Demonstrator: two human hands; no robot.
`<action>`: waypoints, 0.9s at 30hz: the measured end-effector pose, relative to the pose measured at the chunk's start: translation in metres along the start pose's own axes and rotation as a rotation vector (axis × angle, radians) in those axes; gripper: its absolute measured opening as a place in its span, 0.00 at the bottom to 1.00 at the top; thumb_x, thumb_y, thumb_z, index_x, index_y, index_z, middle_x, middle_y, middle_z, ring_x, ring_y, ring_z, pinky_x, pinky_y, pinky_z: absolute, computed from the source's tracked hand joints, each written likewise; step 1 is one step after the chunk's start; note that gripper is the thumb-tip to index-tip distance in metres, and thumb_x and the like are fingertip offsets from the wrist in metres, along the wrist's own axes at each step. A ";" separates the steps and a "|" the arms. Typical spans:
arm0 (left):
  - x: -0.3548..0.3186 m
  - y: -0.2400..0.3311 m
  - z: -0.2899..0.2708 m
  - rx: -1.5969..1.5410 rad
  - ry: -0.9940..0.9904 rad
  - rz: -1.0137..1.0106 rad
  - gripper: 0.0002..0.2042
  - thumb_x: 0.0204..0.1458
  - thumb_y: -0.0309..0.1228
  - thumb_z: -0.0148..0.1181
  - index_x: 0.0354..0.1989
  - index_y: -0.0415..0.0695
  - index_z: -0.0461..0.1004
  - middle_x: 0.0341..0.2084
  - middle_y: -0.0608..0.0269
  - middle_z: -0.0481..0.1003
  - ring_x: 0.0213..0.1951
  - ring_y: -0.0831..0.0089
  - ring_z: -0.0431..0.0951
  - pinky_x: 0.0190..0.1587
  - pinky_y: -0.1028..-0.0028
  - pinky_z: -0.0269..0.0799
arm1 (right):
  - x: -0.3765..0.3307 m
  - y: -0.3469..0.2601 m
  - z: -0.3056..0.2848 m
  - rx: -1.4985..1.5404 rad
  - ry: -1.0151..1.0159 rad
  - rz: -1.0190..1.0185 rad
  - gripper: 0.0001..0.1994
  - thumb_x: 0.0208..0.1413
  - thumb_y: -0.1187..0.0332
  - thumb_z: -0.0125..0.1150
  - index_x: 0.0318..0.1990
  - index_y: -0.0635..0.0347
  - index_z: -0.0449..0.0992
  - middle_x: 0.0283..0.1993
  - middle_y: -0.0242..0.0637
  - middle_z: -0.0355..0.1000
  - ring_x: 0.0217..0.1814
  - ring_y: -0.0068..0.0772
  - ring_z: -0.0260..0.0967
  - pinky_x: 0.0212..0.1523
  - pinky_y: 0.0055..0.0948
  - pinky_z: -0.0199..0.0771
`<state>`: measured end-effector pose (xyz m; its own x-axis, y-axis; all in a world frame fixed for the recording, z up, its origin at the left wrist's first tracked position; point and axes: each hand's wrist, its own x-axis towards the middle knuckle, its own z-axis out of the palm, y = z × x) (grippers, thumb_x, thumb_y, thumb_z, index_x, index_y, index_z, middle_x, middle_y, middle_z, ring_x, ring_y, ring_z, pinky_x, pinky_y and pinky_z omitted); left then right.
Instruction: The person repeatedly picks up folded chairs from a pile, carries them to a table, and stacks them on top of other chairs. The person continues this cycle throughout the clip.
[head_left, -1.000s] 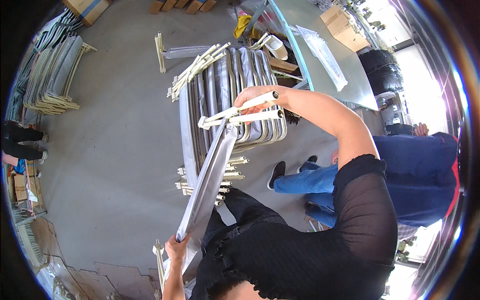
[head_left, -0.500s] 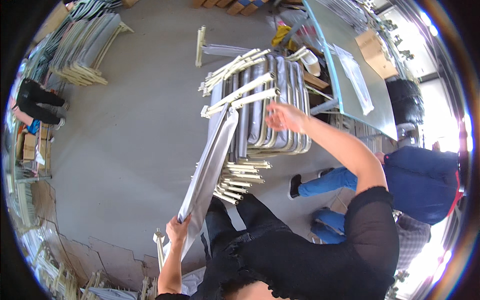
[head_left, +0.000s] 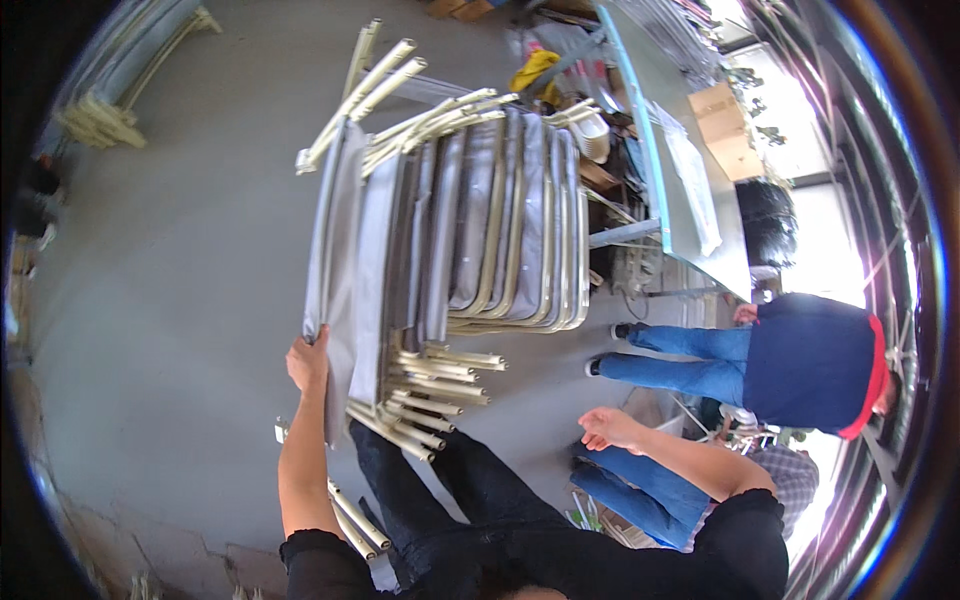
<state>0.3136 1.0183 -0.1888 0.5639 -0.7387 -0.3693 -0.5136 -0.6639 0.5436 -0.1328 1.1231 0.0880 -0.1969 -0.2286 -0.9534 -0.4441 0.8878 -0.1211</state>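
My left hand (head_left: 308,362) is closed on the edge of a folded grey-fabric frame (head_left: 340,260) with cream tube legs. This frame stands nearly upright at the left side of a stack of similar folded frames (head_left: 470,215), its upper legs jutting out at the far end. More cream tube ends (head_left: 430,385) stick out at the stack's near end, close to my legs. My right hand (head_left: 610,428) hovers right of the stack, away from the frames. Its fingers are loosely bent and apart, with nothing in them.
At the right stands a glass-topped table (head_left: 700,190), bearing a clear plastic-wrapped item and cardboard boxes (head_left: 725,130). A person in a dark blue top (head_left: 810,365) stands beyond my right hand, with another person in a checked shirt (head_left: 785,475) nearer. More folded frames (head_left: 110,100) lie far left.
The held frame has swung from slanting across the stack's near left to lining up along its left side. My right hand has left the stack's far end and come back toward me.
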 end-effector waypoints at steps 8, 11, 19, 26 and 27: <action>0.045 0.004 0.111 -0.088 -0.082 -0.068 0.33 0.37 0.60 0.57 0.31 0.36 0.75 0.29 0.44 0.75 0.36 0.46 0.74 0.40 0.57 0.68 | 0.000 0.037 -0.001 -0.019 0.113 0.018 0.12 0.58 0.63 0.50 0.44 0.59 0.68 0.34 0.34 0.70 0.33 0.23 0.69 0.34 0.21 0.70; 0.055 -0.008 0.145 -0.166 -0.238 -0.138 0.34 0.39 0.60 0.56 0.39 0.37 0.73 0.36 0.43 0.74 0.42 0.49 0.73 0.44 0.58 0.67 | -0.005 0.049 0.001 -0.045 0.105 0.031 0.12 0.58 0.63 0.50 0.44 0.60 0.69 0.34 0.33 0.70 0.35 0.22 0.69 0.36 0.21 0.70; 0.089 -0.128 0.215 -0.264 -0.566 0.008 0.39 0.43 0.59 0.53 0.56 0.39 0.59 0.49 0.38 0.66 0.52 0.47 0.65 0.52 0.59 0.62 | 0.008 0.042 0.003 -0.167 0.085 -0.117 0.11 0.56 0.64 0.51 0.41 0.62 0.70 0.33 0.32 0.71 0.32 0.21 0.68 0.35 0.22 0.71; -0.039 -0.140 0.135 0.006 -0.721 0.341 0.10 0.49 0.36 0.52 0.30 0.43 0.72 0.26 0.55 0.73 0.33 0.61 0.75 0.34 0.63 0.70 | 0.001 0.108 0.009 -0.128 0.102 -0.239 0.10 0.54 0.65 0.52 0.37 0.61 0.71 0.29 0.31 0.71 0.28 0.22 0.68 0.33 0.23 0.70; -0.049 -0.159 0.107 -0.044 -0.720 0.407 0.09 0.47 0.36 0.52 0.27 0.43 0.72 0.23 0.58 0.73 0.30 0.63 0.74 0.31 0.64 0.69 | -0.001 0.091 0.008 -0.208 0.097 -0.284 0.10 0.53 0.63 0.51 0.37 0.61 0.71 0.29 0.32 0.71 0.27 0.23 0.68 0.33 0.24 0.70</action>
<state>0.2987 1.1471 -0.3375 -0.2208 -0.8241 -0.5216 -0.5537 -0.3343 0.7626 -0.1659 1.2077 0.0757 -0.1181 -0.4998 -0.8581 -0.6591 0.6858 -0.3088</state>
